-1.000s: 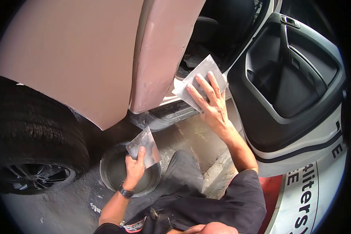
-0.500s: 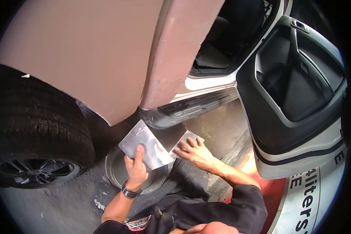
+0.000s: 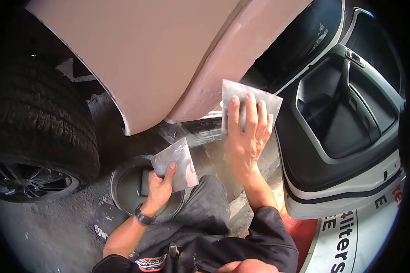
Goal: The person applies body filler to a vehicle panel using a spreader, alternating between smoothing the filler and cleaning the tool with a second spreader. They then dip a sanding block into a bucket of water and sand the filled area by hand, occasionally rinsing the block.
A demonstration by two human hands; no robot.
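Note:
My left hand (image 3: 160, 190) is closed on a flat metal filler spreader (image 3: 174, 159), thumb on top. A pink smear of filler (image 3: 191, 174) lies at the spreader's right edge. Raised in front of the vehicle's door opening, my right hand (image 3: 248, 148) grips a second flat spreader (image 3: 272, 101), with its fingers laid along the plate. The second spreader overlaps the lower end of the pinkish body edge (image 3: 232, 59) in this view. Under my left hand stands a round dark bucket (image 3: 116, 179), partly hidden by that hand and the first spreader.
A large pinkish-brown body panel (image 3: 141, 54) fills the top. To the left is a black tyre (image 3: 36, 118) with a dark wheel. An open car door (image 3: 346, 109) stands at the right, above a white lettered sheet (image 3: 351, 245). A dark side step (image 3: 193, 132) runs below the sill.
My right hand has risen with its spreader from beside the left one to the door opening. My left hand and its spreader sit slightly lower, and the camera view has shifted.

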